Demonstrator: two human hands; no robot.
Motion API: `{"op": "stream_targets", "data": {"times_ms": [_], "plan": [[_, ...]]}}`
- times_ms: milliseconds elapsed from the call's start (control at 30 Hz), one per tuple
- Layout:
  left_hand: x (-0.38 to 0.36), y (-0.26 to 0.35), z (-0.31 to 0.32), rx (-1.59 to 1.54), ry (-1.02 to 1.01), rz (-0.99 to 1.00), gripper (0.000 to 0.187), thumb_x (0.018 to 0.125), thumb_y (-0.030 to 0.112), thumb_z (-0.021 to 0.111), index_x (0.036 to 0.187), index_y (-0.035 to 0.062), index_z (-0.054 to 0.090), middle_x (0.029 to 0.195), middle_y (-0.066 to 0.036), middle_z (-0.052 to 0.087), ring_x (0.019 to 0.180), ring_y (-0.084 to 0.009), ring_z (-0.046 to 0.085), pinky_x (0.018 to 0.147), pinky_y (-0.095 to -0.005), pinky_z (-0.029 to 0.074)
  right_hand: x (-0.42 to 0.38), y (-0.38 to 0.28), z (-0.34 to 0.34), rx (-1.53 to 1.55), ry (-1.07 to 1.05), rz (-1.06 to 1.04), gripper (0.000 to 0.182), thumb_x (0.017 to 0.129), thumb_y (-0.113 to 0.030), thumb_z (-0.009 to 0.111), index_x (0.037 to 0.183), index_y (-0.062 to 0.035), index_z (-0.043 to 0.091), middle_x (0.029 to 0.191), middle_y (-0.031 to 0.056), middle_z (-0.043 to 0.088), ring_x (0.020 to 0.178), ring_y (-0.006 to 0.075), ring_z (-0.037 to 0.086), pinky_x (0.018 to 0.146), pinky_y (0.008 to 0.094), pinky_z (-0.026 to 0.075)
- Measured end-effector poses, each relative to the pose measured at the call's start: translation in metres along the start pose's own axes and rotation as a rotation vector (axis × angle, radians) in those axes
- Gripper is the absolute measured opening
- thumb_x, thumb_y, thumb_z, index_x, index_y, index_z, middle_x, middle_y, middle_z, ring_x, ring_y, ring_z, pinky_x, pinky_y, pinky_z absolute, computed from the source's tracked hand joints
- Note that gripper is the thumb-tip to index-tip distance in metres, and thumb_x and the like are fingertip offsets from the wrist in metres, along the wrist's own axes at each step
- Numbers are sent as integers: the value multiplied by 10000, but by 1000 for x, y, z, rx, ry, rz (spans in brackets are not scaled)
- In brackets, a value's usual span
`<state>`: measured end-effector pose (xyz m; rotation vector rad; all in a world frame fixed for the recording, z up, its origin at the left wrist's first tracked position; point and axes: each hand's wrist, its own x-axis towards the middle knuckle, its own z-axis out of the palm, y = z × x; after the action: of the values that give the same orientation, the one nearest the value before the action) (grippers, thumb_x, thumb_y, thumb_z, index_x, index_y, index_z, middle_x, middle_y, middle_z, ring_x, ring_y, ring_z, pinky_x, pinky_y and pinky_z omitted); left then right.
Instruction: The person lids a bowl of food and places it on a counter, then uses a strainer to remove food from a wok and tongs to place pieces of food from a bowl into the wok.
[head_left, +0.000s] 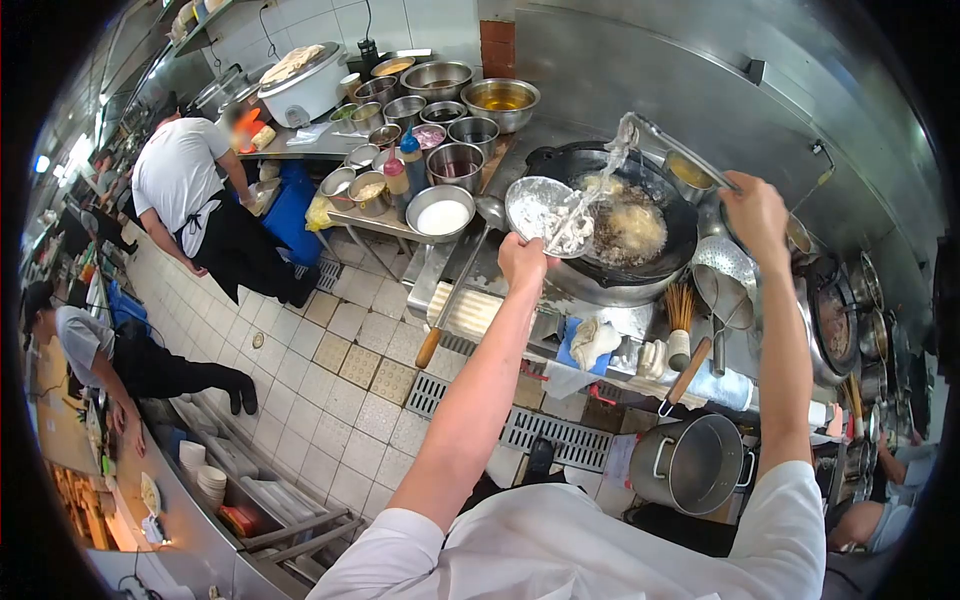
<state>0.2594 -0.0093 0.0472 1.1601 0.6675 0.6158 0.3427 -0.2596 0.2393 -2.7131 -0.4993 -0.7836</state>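
Note:
My left hand (523, 262) grips the rim of a metal bowl (517, 200) that holds pale, flour-coated pieces (568, 232). The bowl is tilted at the left edge of a black wok (677, 245). In my right hand (755, 215) is a pair of long metal tongs (685, 150), raised over the wok's far side. Whitish coated strips (622, 145) hang from the tongs' tips, trailing down toward the bowl and wok. Bubbling oil with golden pieces (632, 222) fills the wok's bottom.
Left of the wok are a ladle (455, 290), a bowl of white powder (441, 213), squeeze bottles (412, 160) and several ingredient bowls. A perforated strainer (722, 265) and bamboo brush (679, 310) lie to the right. A large pot (690, 465) stands below. Two people (185, 175) work at left.

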Motion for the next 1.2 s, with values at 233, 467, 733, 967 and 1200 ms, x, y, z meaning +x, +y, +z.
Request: {"op": "stream_targets", "data": {"times_ms": [233, 467, 733, 967, 1200], "plan": [[-8, 27, 0, 56, 68, -19, 46, 701, -8, 496, 676, -40, 474, 658, -151, 584, 465, -214, 595, 400, -293, 483, -3, 28, 102, -149, -236, 87, 200, 733, -210, 531, 852, -90, 638, 867, 151, 626, 832, 335, 592, 731, 416, 466], [16, -12, 13, 358, 284, 285, 43, 672, 21, 558, 713, 11, 547, 611, -138, 543, 519, -269, 577, 495, -381, 472, -26, 32, 98, 62, -180, 7, 350, 752, -239, 572, 1050, -55, 577, 998, 170, 592, 939, 314, 559, 798, 382, 429], [-2, -14, 18, 217, 120, 122, 105, 711, 70, 516, 762, -20, 531, 729, -230, 567, 736, -405, 543, 658, -460, 414, -56, -34, 10, 0, -561, -222, 325, 656, -76, 642, 972, -17, 594, 898, 183, 589, 864, 343, 550, 735, 402, 423], [-6, -6, 11, 166, 110, 0, 117, 715, 64, 544, 805, -8, 555, 773, -199, 601, 787, -351, 583, 676, -428, 439, -15, 34, 31, 30, -65, -247, 271, 752, -99, 591, 1017, -42, 589, 936, 179, 589, 897, 333, 552, 753, 382, 429], [-28, 12, 2, 49, 3, 55, 62, 709, 1, 524, 771, 5, 520, 729, -129, 571, 575, -243, 592, 460, -342, 480, 6, 30, 66, -53, -84, -26, 321, 767, -271, 566, 1041, -107, 595, 985, 135, 606, 935, 304, 564, 782, 379, 441]]}}
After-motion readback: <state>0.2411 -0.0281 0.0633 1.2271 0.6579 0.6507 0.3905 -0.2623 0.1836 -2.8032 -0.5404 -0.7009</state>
